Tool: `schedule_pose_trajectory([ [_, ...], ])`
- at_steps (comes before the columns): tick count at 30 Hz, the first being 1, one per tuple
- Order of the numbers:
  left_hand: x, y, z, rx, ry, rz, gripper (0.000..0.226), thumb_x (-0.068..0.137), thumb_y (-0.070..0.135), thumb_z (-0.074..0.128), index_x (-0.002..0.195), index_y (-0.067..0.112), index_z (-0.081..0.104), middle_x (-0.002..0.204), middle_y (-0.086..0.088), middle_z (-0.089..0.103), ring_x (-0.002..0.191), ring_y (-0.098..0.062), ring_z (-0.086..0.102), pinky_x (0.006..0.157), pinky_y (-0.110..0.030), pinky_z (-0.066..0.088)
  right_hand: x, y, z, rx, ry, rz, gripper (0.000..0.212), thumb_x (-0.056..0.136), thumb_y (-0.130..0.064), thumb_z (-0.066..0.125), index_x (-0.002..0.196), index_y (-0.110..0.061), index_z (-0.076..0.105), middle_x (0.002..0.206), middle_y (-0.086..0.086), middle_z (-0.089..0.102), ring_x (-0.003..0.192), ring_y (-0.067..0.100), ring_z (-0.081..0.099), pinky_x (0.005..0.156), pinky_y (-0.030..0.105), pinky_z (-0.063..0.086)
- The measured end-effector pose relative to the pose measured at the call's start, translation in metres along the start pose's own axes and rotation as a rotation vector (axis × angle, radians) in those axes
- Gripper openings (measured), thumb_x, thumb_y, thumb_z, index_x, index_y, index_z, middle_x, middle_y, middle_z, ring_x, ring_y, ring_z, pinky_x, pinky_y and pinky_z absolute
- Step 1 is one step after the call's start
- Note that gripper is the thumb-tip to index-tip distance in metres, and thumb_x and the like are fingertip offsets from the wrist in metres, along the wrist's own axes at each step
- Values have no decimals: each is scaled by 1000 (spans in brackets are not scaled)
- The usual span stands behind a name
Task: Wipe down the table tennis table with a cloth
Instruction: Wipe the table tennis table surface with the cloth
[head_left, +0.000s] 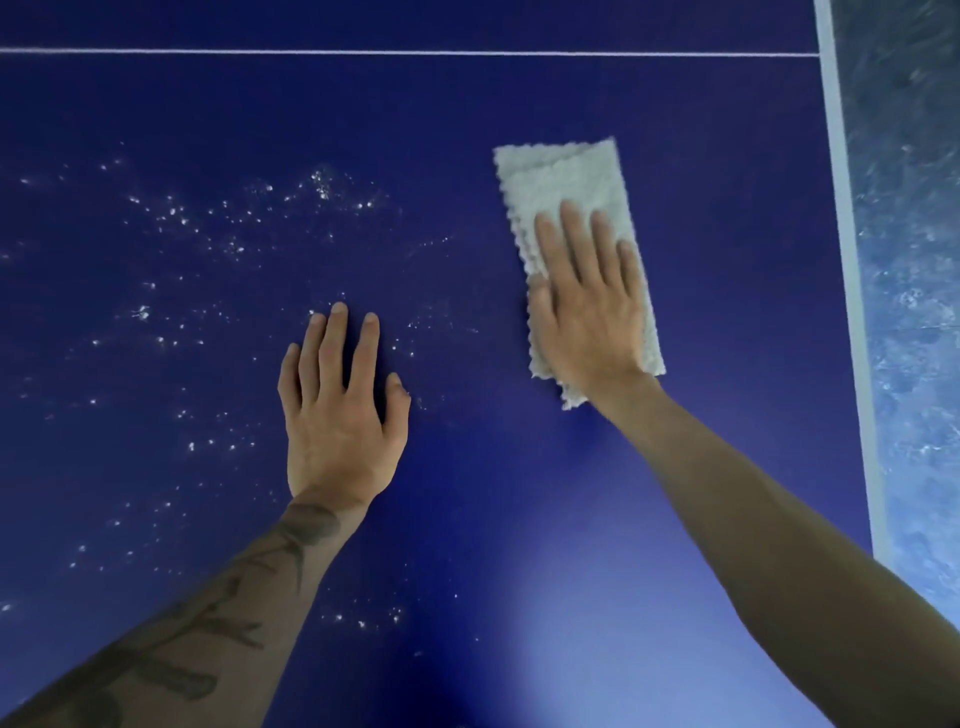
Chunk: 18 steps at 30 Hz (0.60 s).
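Observation:
The dark blue table tennis table (467, 130) fills the view. A folded white cloth (566, 182) lies flat on it, right of centre. My right hand (587, 306) presses flat on the cloth's near half with straight fingers. My left hand (337, 410) rests on the bare blue surface left of the cloth, fingers spread and lightly bent, holding nothing. White specks of dust (208, 260) are scattered over the left half of the table, around and beyond my left hand.
A thin white line (415, 52) crosses the table at the far side. The table's white right edge stripe (852, 260) runs top to bottom, with a mottled grey-blue floor (914, 260) beyond it.

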<state>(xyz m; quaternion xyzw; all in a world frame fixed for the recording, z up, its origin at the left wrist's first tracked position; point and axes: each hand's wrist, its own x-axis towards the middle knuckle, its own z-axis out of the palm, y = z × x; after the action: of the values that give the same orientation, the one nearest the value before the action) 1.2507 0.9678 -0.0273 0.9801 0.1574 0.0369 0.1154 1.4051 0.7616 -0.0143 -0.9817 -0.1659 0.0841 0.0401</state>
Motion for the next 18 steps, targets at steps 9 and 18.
schedule_pose_trajectory([
  [9, 0, 0, -1, 2, 22, 8, 60, 105, 32, 46, 161, 13, 38, 170, -14, 29, 159, -33, 24, 130, -53, 17, 20, -75, 7, 9, -6, -212, 64, 111, -40, 21, 172, -25, 10, 180, 4, 5, 166, 31, 3, 133, 53, 6],
  [18, 0, -2, 3, -8, 23, 7, 58, 107, 33, 44, 160, 12, 40, 170, -16, 30, 159, -34, 24, 130, -55, 18, 84, -20, -14, 87, 48, 227, 64, 111, -40, 18, 172, -24, 3, 180, 5, -2, 166, 31, -3, 133, 53, 1],
])
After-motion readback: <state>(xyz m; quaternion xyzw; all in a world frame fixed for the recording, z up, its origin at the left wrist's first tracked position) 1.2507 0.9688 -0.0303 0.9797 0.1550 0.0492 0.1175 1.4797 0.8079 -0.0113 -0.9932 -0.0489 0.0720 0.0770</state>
